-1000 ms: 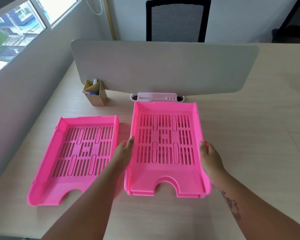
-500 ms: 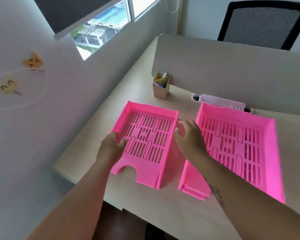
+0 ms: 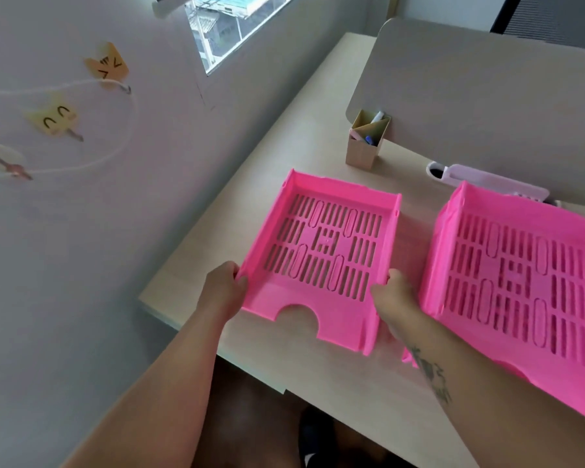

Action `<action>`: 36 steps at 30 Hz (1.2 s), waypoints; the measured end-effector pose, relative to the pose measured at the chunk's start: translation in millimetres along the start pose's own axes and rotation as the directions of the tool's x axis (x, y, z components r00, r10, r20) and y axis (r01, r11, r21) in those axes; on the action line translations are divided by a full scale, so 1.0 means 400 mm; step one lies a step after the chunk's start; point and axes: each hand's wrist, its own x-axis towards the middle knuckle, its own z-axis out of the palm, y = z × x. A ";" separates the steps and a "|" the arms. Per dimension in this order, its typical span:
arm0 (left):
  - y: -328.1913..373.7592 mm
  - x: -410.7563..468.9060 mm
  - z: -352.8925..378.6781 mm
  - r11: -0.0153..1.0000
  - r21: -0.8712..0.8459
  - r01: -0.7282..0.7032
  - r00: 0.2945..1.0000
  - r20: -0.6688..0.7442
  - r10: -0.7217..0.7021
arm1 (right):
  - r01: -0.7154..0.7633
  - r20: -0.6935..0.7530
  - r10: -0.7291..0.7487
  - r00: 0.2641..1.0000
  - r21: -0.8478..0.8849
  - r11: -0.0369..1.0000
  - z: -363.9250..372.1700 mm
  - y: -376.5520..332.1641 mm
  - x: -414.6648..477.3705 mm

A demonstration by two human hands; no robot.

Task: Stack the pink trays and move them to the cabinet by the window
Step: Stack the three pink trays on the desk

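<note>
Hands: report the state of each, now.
Left hand: closed on the single pink tray's left wall.
Right hand: closed on its right wall.

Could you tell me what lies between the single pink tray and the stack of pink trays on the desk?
In the head view, the right hand fills the gap, gripping the single tray by its side wall beside the stack.

Bare desk [image 3: 318,143] lies open behind the single tray [image 3: 321,251] — stacked trays [image 3: 520,265] crowd its right.
</note>
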 end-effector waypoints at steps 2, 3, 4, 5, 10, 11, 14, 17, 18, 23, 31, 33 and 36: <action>0.021 0.007 -0.037 0.998 -0.004 -0.062 0.996 -0.068 0.062 | 0.062 -0.030 -0.063 0.998 -0.021 0.998 -0.023 -0.043 0.003; 0.036 0.012 -0.059 0.996 -0.004 -0.091 0.990 -0.107 0.090 | 0.091 -0.042 -0.092 0.995 -0.037 0.995 -0.037 -0.070 0.003; 0.053 0.016 -0.080 0.993 -0.001 -0.115 0.984 -0.140 0.113 | 0.115 -0.055 -0.117 0.992 -0.046 0.992 -0.052 -0.096 0.003; 0.073 0.018 -0.100 0.992 0.002 -0.129 0.979 -0.160 0.128 | 0.131 -0.069 -0.133 0.989 -0.040 0.991 -0.067 -0.121 0.004; 0.165 -0.010 -0.156 0.973 0.007 -0.229 0.956 -0.185 0.226 | 0.178 -0.127 -0.167 0.978 0.076 0.981 -0.182 -0.196 -0.019; 0.187 -0.025 -0.159 0.968 0.010 -0.250 0.948 -0.202 0.247 | 0.188 -0.133 -0.175 0.976 0.098 0.977 -0.214 -0.200 -0.032; 0.268 -0.080 -0.157 0.953 0.011 -0.302 0.926 -0.233 0.296 | 0.218 -0.155 -0.192 0.969 0.170 0.961 -0.318 -0.186 -0.073; 0.372 -0.153 -0.119 0.933 0.018 -0.359 0.907 -0.227 0.354 | 0.225 -0.197 -0.177 0.964 0.253 0.941 -0.446 -0.128 -0.103; 0.403 -0.177 -0.101 0.923 0.011 -0.384 0.898 -0.227 0.376 | 0.225 -0.216 -0.168 0.962 0.274 0.935 -0.486 -0.104 -0.112; 0.514 -0.295 0.015 0.894 -0.057 -0.445 0.887 -0.164 0.431 | 0.249 -0.293 -0.163 0.942 0.285 0.926 -0.646 0.051 -0.155; 0.542 -0.437 0.223 0.892 -0.169 -0.420 0.907 -0.094 0.410 | 0.302 -0.383 -0.176 0.907 0.300 0.905 -0.723 0.301 -0.176; 0.536 -0.458 0.259 0.910 -0.189 -0.370 0.929 -0.092 0.358 | 0.302 -0.379 -0.172 0.909 0.316 0.900 -0.707 0.338 -0.171; 0.534 -0.471 0.291 0.922 -0.221 -0.318 0.948 -0.081 0.308 | 0.270 -0.364 -0.138 0.921 0.343 0.899 -0.685 0.376 -0.162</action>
